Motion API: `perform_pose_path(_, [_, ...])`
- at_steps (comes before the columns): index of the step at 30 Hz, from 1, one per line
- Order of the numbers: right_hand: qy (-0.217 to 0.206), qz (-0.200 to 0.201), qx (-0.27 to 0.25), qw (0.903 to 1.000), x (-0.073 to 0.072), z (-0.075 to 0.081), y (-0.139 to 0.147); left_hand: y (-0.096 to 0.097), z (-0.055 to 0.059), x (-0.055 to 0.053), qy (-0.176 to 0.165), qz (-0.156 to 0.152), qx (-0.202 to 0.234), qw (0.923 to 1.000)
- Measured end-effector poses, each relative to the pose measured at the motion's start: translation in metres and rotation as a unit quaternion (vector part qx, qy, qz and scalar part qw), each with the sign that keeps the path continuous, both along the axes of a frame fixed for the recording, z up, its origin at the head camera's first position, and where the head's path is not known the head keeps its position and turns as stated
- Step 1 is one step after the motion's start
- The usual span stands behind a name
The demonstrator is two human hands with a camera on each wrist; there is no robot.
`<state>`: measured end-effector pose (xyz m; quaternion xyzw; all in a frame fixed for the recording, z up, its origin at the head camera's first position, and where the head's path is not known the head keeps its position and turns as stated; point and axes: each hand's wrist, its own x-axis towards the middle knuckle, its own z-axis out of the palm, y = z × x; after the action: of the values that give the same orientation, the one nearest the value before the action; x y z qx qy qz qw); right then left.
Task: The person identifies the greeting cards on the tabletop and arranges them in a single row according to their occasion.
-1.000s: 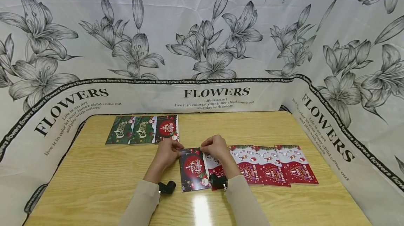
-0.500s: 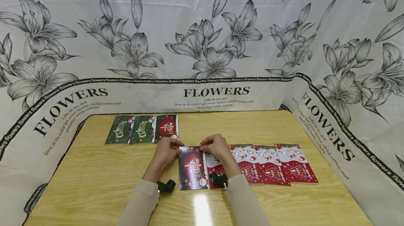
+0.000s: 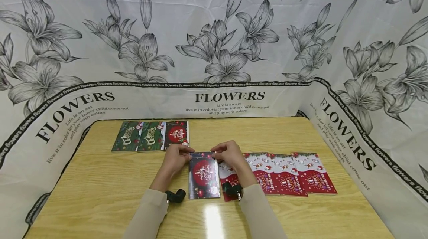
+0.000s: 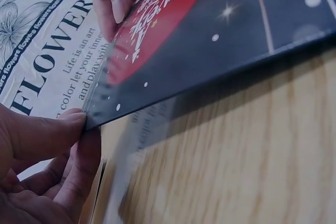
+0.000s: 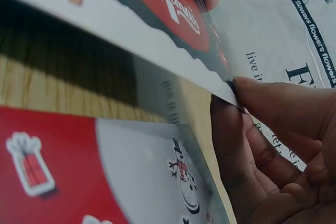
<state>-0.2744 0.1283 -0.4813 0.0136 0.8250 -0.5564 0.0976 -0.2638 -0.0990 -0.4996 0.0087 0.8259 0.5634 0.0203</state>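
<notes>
A black Christmas card [image 3: 204, 176] with a red circle is held by both hands in the middle of the table. My left hand [image 3: 174, 160] pinches its far left corner between thumb and fingers. At the far right corner, my right hand [image 3: 230, 156] pinches the card the same way. Both wrist views show a gap with shadow under the card's side edges, so it is raised above the wood. Just right of it lies a red-and-white Christmas card [image 5: 58, 166], partly covered by my right hand and wrist in the head view.
Several more red-and-white cards [image 3: 315, 174] overlap in a row to the right. At the back left lie two green cards [image 3: 150, 137] and another black card [image 3: 176, 133], side by side. Flower-printed cloth [image 3: 230, 109] walls in the wooden table [image 3: 100, 194].
The black card has shifted slightly away from me and left, and its tilt has changed. Both hands keep their pinch on its far corners. The other cards have stayed in place.
</notes>
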Motion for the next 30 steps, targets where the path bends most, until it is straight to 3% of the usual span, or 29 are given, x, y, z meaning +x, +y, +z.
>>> perform_pose_path(10, [-0.002, 0.002, -0.062, 0.9981, -0.001, 0.0, 0.005, 0.001, 0.002, 0.0, -0.003, 0.007, 0.022, 0.9997])
perform_pose_path(16, [0.008, -0.012, -0.1, 0.9949, -0.003, 0.001, 0.008, 0.003, 0.006, -0.001, -0.001, 0.002, 0.061, 0.9982])
perform_pose_path(24, [0.01, -0.066, -0.122, 0.9903, -0.006, 0.0, 0.012, 0.003, 0.01, -0.001, -0.008, -0.014, 0.106, 0.9942])
perform_pose_path(30, [0.025, -0.113, -0.107, 0.9876, -0.005, 0.003, 0.014, -0.001, 0.01, 0.0, 0.0, -0.046, 0.089, 0.995])
